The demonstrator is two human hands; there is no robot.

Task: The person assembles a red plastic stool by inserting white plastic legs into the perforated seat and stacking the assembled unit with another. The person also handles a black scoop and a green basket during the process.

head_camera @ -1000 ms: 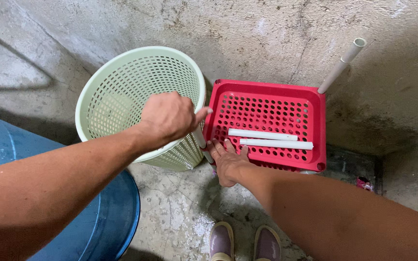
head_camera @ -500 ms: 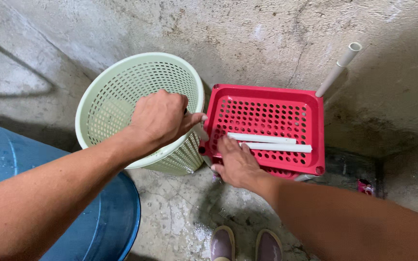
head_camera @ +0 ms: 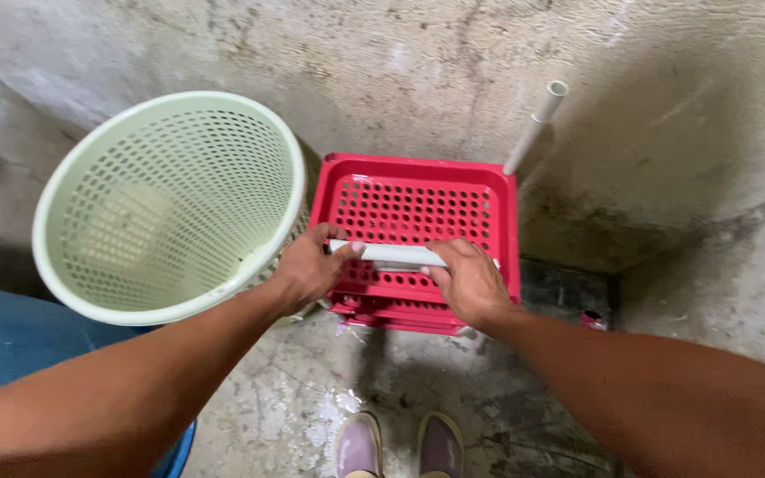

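A red perforated plastic crate stands on the concrete floor against the wall. A short white pipe piece lies across its near side. My left hand grips the pipe's left end and my right hand covers its right end. A second white piece seen before is hidden under my hands. To the left stands a pale green perforated round basket, tilted toward me, with nothing visible inside.
A white pipe leans against the wall behind the crate's right corner. A blue drum sits at the lower left. My shoes are at the bottom edge. Dark debris lies on the floor right of the crate.
My left hand left the green basket's rim and dropped onto the white pipe in the crate. My right hand slid onto the pipe's right end. The view shifted closer.
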